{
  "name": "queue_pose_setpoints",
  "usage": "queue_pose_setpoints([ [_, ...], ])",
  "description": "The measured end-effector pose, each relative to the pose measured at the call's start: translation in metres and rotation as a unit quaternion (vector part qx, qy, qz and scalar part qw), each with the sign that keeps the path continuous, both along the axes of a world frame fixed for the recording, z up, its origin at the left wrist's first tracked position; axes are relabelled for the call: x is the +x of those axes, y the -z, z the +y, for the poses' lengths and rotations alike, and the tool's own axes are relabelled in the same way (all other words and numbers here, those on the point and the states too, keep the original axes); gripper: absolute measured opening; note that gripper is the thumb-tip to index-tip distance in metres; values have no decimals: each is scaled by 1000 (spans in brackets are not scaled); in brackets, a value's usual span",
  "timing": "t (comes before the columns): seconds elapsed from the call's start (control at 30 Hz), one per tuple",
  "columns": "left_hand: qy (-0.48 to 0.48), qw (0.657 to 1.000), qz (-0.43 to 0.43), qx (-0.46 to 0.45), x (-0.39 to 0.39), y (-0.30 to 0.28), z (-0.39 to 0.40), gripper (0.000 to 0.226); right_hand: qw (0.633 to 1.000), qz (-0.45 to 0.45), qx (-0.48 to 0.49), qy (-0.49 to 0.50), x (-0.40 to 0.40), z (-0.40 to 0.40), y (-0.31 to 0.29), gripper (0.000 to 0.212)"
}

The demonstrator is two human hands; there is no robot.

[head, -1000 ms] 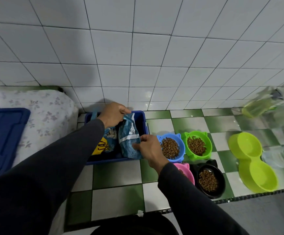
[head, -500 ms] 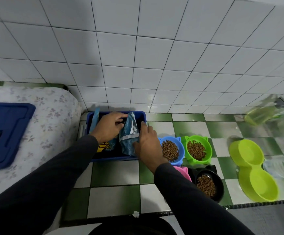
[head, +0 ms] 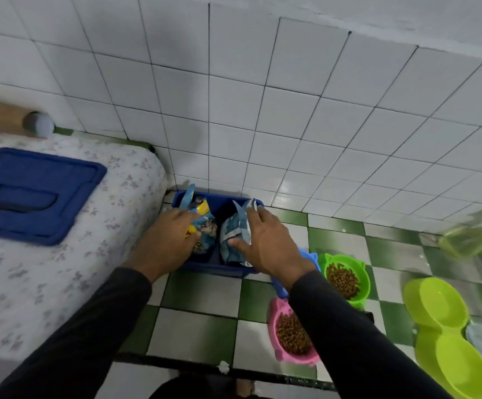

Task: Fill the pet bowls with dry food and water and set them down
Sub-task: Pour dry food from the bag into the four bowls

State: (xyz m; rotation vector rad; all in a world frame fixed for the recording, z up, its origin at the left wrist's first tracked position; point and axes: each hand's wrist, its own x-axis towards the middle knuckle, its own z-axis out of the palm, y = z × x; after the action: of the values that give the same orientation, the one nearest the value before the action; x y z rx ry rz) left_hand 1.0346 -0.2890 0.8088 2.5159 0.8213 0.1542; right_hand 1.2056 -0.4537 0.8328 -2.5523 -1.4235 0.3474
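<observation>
A white tiled wall fills the upper half of the frame, above a green-and-white checkered tile floor (head: 199,295). At left, a bed with a pale floral cover (head: 96,231) carries a dark blue plastic lid (head: 32,194). At centre, against the wall, sits a dark blue plastic storage bin (head: 219,269) holding food bags. At lower right lies a lime green double plastic pet bowl (head: 447,338), both wells looking empty. A green plastic bowl of brown kibble (head: 345,279) sits right of centre, a pink plastic bowl of kibble (head: 291,332) below it, and a blue bowl (head: 309,260) is mostly hidden under the right sleeve.

The left hand (head: 166,240) reaches into the bin's left side with fingers bent down onto a blue-and-yellow foil bag (head: 205,226); whether it grips is unclear. The right hand (head: 265,240) spreads its fingers, thumb and fingertips holding a silvery blue foil food bag (head: 234,234) upright.

The step appears to be stowing the bags. Judged from here, seat each bag upright, tops folded shut, so nothing spills, then turn to the water for the double bowl
</observation>
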Motion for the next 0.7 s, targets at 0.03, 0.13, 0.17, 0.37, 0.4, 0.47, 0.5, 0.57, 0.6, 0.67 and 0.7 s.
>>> queue_pose_setpoints([
  [0.03,-8,1000,7,12,-9,-3,1,45,1000,-9,0,-16,-2,3,-3,84],
  [0.13,-49,998,15,43,-36,-12,4,47,998,-23,-16,-56,-12,16,-10,88],
  [0.17,-62,996,17,59,-46,-17,6,47,997,-26,-20,-68,-17,21,-12,88],
  [0.37,-132,985,43,98,-110,-38,24,74,990,-18,-28,-140,-58,64,-21,87],
  [0.4,-144,983,50,99,-121,-41,31,75,988,-16,-25,-148,-67,74,-22,87],
  [0.47,-164,980,46,105,-141,-46,47,70,986,-17,-13,-164,-85,94,-26,84],
  [0.5,-172,978,42,108,-151,-49,56,67,985,-15,-4,-171,-95,103,-28,81],
  [0.57,-195,975,34,106,-172,-53,74,67,983,0,9,-185,-115,123,-31,77],
  [0.6,-206,973,31,102,-183,-55,84,67,982,11,9,-189,-124,134,-33,78],
  [0.67,-225,969,30,93,-205,-57,104,65,981,33,3,-189,-143,154,-34,82],
  [0.7,-231,968,32,90,-216,-57,115,65,981,43,1,-187,-152,164,-35,83],
])
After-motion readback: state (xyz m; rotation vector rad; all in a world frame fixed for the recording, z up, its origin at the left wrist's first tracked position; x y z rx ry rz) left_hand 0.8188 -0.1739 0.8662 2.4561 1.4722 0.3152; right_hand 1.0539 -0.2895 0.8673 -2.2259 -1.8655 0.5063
